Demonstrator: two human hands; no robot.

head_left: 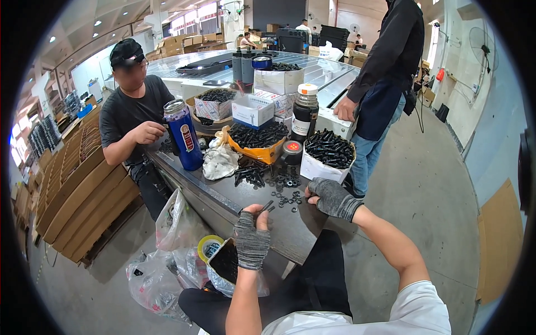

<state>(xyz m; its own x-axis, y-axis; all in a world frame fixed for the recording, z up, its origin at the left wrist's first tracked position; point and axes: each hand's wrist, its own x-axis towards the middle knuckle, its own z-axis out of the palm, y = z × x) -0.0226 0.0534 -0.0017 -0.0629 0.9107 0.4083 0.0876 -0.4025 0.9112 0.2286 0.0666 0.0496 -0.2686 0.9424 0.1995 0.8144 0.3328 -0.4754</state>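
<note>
Big warehouse floor here, cartons stacked at the back, and a dark worktable (pixel 290 234) crowded with hardware in the middle of it. Both forearms of the person come up from below, both in grey knit gloves with the fingertips bare. The left hand (pixel 252 237) is raised over the near edge of the table, wrist bent back, fingers curled tight and pinched closed on a black bolt (pixel 267 206), which pokes out of the fingertips tilted up and to the right. The bolt is slim, dark and matte; its head is hidden in the grip. The right hand (pixel 330 196) lies flat on the table, well apart from the left, palm down, fingertips pressed on the scatter of small black washers (pixel 286 198); whether it has one pinched I cannot tell. The washers are little dark rings, spread loose between the two hands. Just beyond them sits a heap of black bolts (pixel 251 173), then a white box (pixel 326 167) and an orange-lined box (pixel 258 151), both full of the same bolts. A blue flask (pixel 184 137) stands to the left, a black flask (pixel 304 114) behind. A seated co-worker (pixel 131 111) in dark grey works at the far left; another person (pixel 385 67) stands right.
</note>
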